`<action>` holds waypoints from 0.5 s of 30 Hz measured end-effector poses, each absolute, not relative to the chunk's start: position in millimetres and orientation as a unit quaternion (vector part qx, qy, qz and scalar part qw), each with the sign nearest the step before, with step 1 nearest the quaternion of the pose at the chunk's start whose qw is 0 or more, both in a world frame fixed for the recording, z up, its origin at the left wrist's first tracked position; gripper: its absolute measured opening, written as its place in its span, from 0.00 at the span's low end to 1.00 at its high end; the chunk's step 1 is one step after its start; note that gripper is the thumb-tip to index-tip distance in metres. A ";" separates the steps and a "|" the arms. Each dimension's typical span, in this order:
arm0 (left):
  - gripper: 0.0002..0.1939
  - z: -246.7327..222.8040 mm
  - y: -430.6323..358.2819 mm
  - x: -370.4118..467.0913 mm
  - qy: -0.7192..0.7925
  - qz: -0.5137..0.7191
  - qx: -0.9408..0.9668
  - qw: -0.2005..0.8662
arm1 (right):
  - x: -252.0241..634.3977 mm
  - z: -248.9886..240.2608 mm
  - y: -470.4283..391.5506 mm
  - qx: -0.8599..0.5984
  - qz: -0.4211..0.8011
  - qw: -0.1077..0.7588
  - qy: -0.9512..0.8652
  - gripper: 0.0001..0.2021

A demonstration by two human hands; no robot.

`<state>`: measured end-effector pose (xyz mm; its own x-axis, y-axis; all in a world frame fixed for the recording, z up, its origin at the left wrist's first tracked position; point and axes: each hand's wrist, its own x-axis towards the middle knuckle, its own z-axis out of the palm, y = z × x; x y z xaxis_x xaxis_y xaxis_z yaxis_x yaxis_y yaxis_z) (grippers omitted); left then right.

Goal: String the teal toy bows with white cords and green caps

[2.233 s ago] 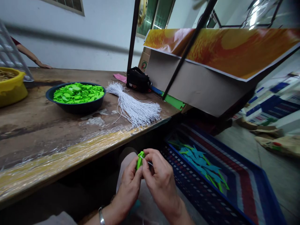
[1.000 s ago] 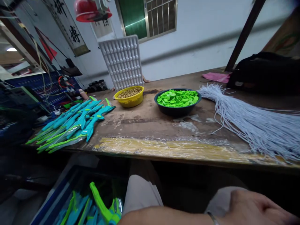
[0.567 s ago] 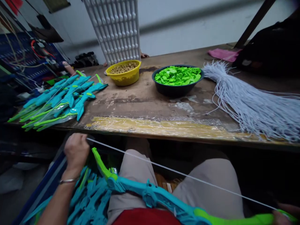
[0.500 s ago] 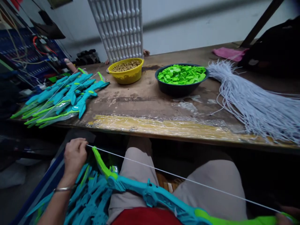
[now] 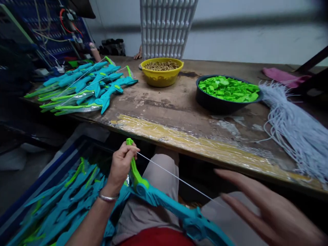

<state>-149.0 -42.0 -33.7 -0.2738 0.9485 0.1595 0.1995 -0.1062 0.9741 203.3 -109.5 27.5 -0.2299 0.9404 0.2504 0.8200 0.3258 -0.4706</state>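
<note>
A toy bow (image 5: 166, 201), teal with a green limb, lies slanted across my lap. My left hand (image 5: 123, 162) is closed around the green limb near its tip, with a white string (image 5: 174, 175) at its fingers. From there the string runs down to the right toward my other hand. My right hand (image 5: 271, 208) is raised at the lower right with its fingers stretched apart, blurred by motion and holding nothing visible. The bow's far end runs out of view at the bottom edge.
More bows fill a blue crate (image 5: 17, 201) on my left. Finished-looking bows (image 5: 89, 85) lie stacked on the table (image 5: 164, 106). Behind are a yellow bowl (image 5: 161, 77) of brown rings, a black bowl (image 5: 220, 106) of green pieces and a bundle of white strings (image 5: 299, 130). Another person's hand (image 5: 138, 54) shows at the back.
My right hand has let go of the bow's far end and come up, open. My left hand has shifted from the string end onto the limb tip. The view has turned left.
</note>
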 end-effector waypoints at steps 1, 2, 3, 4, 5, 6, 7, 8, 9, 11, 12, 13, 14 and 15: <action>0.12 -24.9 -43.8 -137.2 0.559 0.550 0.510 0.353 | 180.6 33.5 -96.6 -0.520 0.211 0.229 -0.796 0.22; 0.12 -17.3 -45.9 -126.1 0.542 0.548 0.522 0.365 | 155.4 38.9 -83.5 -0.489 0.280 0.246 -0.789 0.21; 0.12 -11.3 -48.0 -116.4 0.525 0.549 0.534 0.371 | 129.6 43.0 -70.7 -0.460 0.363 0.246 -0.772 0.18; 0.12 -7.0 -50.0 -108.7 0.511 0.551 0.545 0.372 | 105.2 45.3 -59.0 -0.438 0.449 0.240 -0.741 0.13; 0.12 -4.4 -51.7 -103.2 0.501 0.556 0.551 0.369 | 84.0 45.8 -48.9 -0.446 0.513 0.259 -0.686 0.08; 0.12 -3.6 -53.0 -99.7 0.495 0.563 0.552 0.365 | 67.1 44.6 -40.8 -0.455 0.568 0.269 -0.631 0.07; 0.12 -4.4 -54.1 -97.9 0.494 0.573 0.546 0.360 | 55.0 42.2 -34.8 -0.466 0.614 0.276 -0.575 0.09; 0.12 -6.4 -54.9 -97.4 0.496 0.582 0.536 0.358 | 47.4 39.0 -30.9 -0.477 0.650 0.278 -0.523 0.13; 0.11 -9.4 -55.8 -97.7 0.499 0.588 0.525 0.361 | 43.8 35.4 -28.7 -0.484 0.680 0.274 -0.478 0.16; 0.12 -16.7 -57.8 -99.5 0.499 0.592 0.510 0.374 | 44.0 28.2 -28.0 -0.493 0.724 0.267 -0.402 0.21; 0.11 -20.3 -59.1 -100.5 0.494 0.594 0.505 0.385 | 45.7 24.8 -28.9 -0.496 0.738 0.270 -0.370 0.22; 0.10 -23.5 -60.3 -101.4 0.483 0.600 0.498 0.398 | 47.6 21.8 -30.2 -0.496 0.747 0.277 -0.344 0.24; 0.07 -26.2 -61.3 -102.3 0.467 0.612 0.487 0.413 | 49.2 19.2 -31.7 -0.495 0.753 0.286 -0.325 0.24; 0.05 -28.3 -62.0 -103.2 0.445 0.631 0.471 0.425 | 50.3 17.3 -33.2 -0.495 0.756 0.294 -0.312 0.24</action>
